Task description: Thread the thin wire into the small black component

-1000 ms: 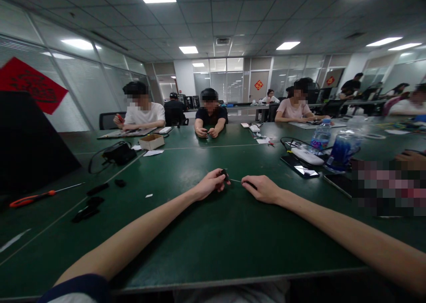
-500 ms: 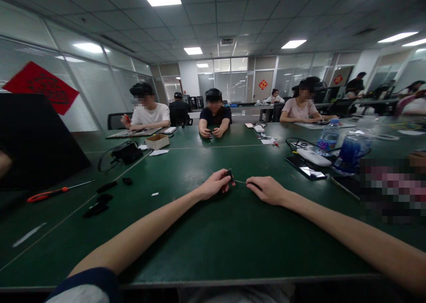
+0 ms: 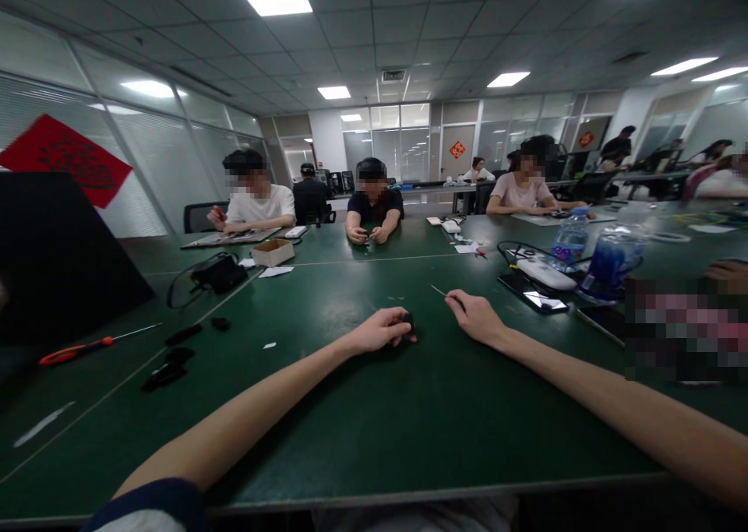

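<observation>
Thin grey rod now well apart from small black piece

In the head view, the rod has left the line between the two hands, where it spanned the gap half a second ago. It slants up and away to the left over the dark-green, smooth-topped bench, its tip beyond the piece. As a judgement, contact between rod and piece is broken off for the moment; whether anything on the piece has changed is too small to tell.

The person's left hand keeps a narrow grip, thumb and fingers pinched around the piece, which sits at the fingertips near the middle of the bench. The right hand also has a narrow grip, thumb and forefinger closed on the rod's near end. The fingers hide that end, so its shape cannot be told.
</observation>
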Motion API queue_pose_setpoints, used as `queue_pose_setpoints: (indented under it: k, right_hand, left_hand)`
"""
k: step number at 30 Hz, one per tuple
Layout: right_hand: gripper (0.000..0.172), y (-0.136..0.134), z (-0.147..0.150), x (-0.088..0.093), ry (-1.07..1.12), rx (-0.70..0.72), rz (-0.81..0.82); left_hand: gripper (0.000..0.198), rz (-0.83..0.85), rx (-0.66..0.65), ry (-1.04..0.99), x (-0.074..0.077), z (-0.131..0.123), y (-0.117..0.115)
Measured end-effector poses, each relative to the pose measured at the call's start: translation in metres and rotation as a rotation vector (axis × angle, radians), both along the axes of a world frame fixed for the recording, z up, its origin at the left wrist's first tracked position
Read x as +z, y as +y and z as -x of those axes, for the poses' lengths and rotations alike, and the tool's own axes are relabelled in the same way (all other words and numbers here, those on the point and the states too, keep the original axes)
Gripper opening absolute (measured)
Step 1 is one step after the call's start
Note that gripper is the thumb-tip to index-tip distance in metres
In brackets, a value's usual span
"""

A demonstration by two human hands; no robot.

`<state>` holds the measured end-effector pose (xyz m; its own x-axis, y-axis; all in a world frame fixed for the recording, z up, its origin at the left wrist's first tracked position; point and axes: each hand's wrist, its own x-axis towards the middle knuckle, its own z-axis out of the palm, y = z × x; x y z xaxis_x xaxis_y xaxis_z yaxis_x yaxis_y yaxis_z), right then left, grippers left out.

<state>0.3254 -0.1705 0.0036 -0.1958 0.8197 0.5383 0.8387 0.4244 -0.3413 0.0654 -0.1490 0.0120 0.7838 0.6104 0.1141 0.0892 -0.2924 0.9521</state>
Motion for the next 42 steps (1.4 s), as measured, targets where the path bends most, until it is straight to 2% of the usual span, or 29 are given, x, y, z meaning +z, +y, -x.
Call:
queue_pose_setpoints:
  k: [2,5,9,12,42]
  right_hand:
    - [0.034,0.000,-0.002,0.001,-0.021,0.024,0.016]
    - [0.031,-0.009,0.004,0.004,-0.099,0.145,0.021]
    - [0.028,-0.022,0.015,0.009,-0.222,0.332,0.020]
    - [0.028,-0.025,0.018,0.011,-0.263,0.385,0.013]
    - [0.026,-0.023,0.016,0.008,-0.262,0.350,-0.020]
  left_hand:
    - [0.032,0.015,0.050,-0.039,-0.001,0.000,0.001]
    - [0.033,0.045,0.102,-0.086,-0.005,0.000,0.005]
    - [0.032,0.078,0.122,-0.128,-0.010,0.002,0.010]
    - [0.032,0.113,0.128,-0.143,-0.012,0.002,0.012]
    - [0.035,0.184,0.135,-0.210,-0.013,0.002,0.013]
